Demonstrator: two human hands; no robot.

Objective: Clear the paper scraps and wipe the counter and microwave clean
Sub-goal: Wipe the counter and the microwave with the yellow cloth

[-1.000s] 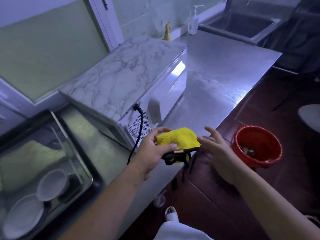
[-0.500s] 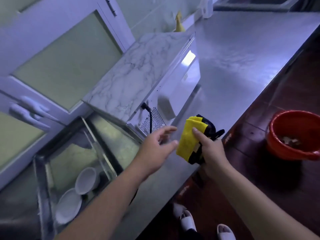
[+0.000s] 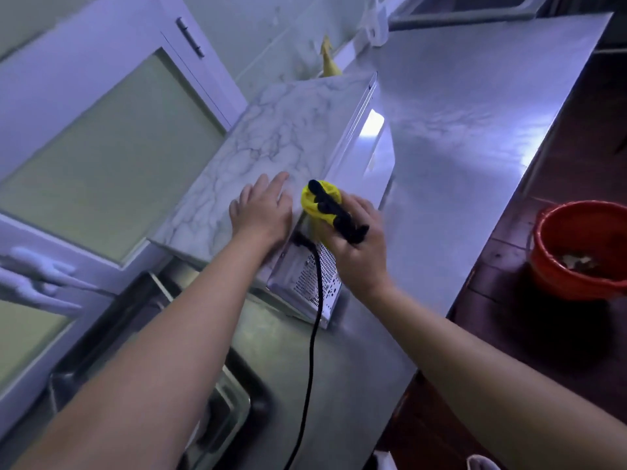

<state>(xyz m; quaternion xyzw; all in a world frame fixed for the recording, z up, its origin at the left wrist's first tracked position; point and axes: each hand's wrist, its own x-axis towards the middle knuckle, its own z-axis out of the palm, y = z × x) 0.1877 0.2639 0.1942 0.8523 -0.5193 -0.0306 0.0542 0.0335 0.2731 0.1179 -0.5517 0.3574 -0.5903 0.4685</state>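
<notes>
The microwave (image 3: 278,137) with a marble-patterned top stands on the steel counter (image 3: 468,106). My left hand (image 3: 263,212) lies flat on the near end of its top, fingers straight. My right hand (image 3: 359,245) grips a bunched yellow cloth (image 3: 314,206) with a black strap, held against the microwave's near top edge above the vented side. A red bucket (image 3: 583,252) with paper scraps inside sits on the floor at the right.
A black power cord (image 3: 314,310) hangs from the microwave's vented side down across the counter. A sunken tray or sink (image 3: 156,334) lies at lower left. White cabinet doors (image 3: 112,113) stand at left. A yellow item (image 3: 328,62) and a white bottle (image 3: 376,25) stand behind the microwave.
The cloth passed from my left hand to my right. Both hands rose from the counter's edge to the microwave; the left now lies flat on its top.
</notes>
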